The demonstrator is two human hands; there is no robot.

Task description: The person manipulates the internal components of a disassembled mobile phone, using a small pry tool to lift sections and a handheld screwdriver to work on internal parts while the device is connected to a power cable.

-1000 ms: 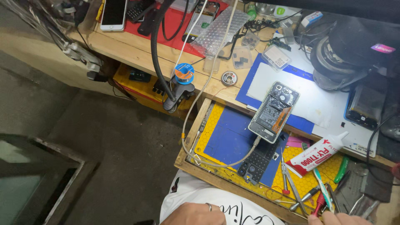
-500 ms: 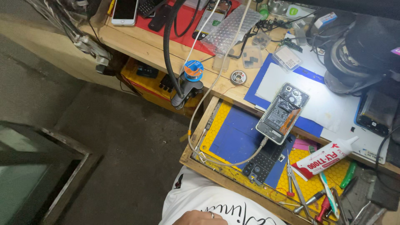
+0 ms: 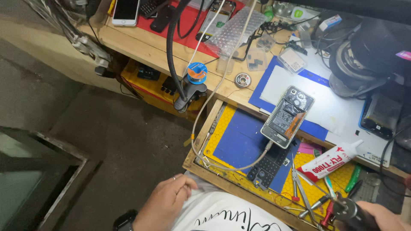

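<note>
My left hand (image 3: 165,202), with a ring and a dark wristwatch, rests with curled fingers on my white shirt (image 3: 227,216) at the bottom edge, holding nothing. My right hand (image 3: 385,217) is in the bottom right corner, gripping a dark round-headed tool (image 3: 346,210) just above the drawer's front edge. An opened phone (image 3: 287,115) with its insides showing lies across the bench edge, and a white cable (image 3: 222,164) is plugged into its lower end. Next to it lie a white glue tube (image 3: 329,161) and tweezers (image 3: 299,184).
A pulled-out drawer holds a yellow and blue mat (image 3: 237,139) and small hand tools. A black gooseneck clamp (image 3: 188,97) grips the wooden bench edge beside a blue solder spool (image 3: 197,72). A white phone (image 3: 126,8) and red mat (image 3: 188,30) lie farther back. Concrete floor lies at left.
The view has tilted down and to the left. My left hand has come into sight on the shirt, and my right hand with the dark tool shows at the bottom right.
</note>
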